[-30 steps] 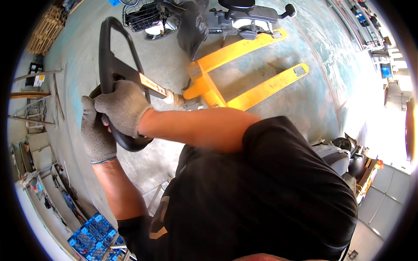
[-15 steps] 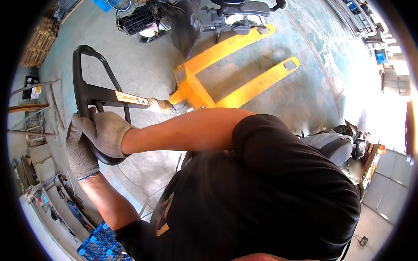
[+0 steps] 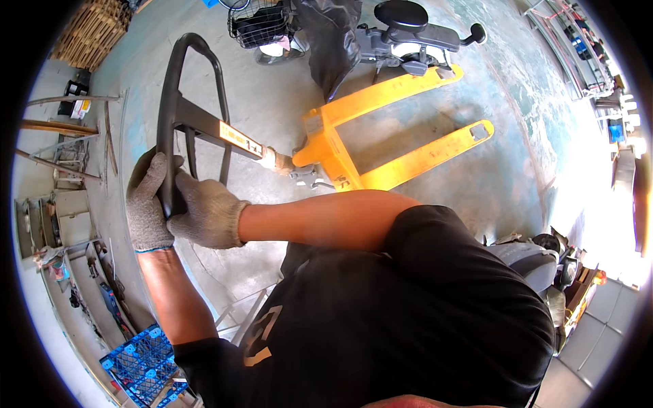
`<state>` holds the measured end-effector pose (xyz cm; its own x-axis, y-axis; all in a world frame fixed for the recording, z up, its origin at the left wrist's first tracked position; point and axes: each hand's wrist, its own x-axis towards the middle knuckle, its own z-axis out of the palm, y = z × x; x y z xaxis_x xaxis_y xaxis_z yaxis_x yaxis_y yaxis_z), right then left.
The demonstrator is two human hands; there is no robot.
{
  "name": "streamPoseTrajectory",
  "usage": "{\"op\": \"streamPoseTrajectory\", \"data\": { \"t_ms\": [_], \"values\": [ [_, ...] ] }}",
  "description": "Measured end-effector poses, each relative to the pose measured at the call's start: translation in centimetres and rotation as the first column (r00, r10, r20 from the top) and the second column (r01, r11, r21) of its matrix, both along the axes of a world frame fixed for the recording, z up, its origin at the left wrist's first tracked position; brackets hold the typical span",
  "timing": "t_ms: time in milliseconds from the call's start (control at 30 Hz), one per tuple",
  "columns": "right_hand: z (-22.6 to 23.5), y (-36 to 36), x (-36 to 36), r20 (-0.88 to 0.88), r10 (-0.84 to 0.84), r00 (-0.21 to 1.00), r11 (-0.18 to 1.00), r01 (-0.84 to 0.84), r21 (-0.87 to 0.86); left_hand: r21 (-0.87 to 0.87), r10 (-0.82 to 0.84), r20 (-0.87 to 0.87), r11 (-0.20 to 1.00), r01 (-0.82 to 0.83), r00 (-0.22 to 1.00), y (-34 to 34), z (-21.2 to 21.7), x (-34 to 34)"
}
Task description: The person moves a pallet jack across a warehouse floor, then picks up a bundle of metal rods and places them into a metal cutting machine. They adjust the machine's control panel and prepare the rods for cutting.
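Observation:
Both my hands wear grey knit gloves and grip the black loop handle point(image 3: 178, 88) of a yellow hand pallet truck point(image 3: 354, 136). My left hand point(image 3: 146, 207) wraps the near end of the loop from the left. My right hand point(image 3: 207, 214) clasps the same end from the right, touching the left one. The handle's shaft runs down to the truck's yellow body, and its two forks point(image 3: 435, 146) lie flat on the concrete floor, pointing away to the right.
A parked scooter point(image 3: 401, 30) with a wire basket point(image 3: 255, 24) and a dark cover stands just beyond the forks. Wooden pallets point(image 3: 92, 30) are stacked at upper left. Metal racks point(image 3: 58, 170) line the left side, and a blue plastic crate point(image 3: 139, 364) lies at lower left.
The handle has swung left and down toward me, then steadied. Both hands stay clasped on its near end. The truck's forks sit closer to the scooter.

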<state>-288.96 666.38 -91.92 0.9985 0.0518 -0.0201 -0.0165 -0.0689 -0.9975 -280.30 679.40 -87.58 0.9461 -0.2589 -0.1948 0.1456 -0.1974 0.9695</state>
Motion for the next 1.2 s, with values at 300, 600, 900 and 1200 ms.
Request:
{"op": "streamPoseTrajectory", "data": {
  "t_ms": [300,600,900,1200],
  "values": [
    [2.5,-0.2,-2.9,-0.173,-0.296,0.939,0.954,0.282,-0.1,0.105,-0.302,0.433,0.953,0.285,0.849,-4.7,-2.8,9.3],
    [2.0,-3.3,-5.8,-0.136,-0.593,0.793,0.802,0.569,-0.182,0.412,-0.522,0.791,0.84,0.354,0.319,-14.0,-3.1,20.1],
    [1.8,-3.9,-11.2,-0.069,-0.427,0.902,0.855,0.378,-0.356,0.704,-0.87,0.453,0.483,0.52,0.195,-5.3,-0.7,18.1],
    [-0.7,11.1,-14.7,-0.056,-0.54,0.84,0.767,0.463,-0.445,0.7,-0.989,0.069,-0.044,0.713,-0.128,6.9,-2.2,15.5]
  ]
}}
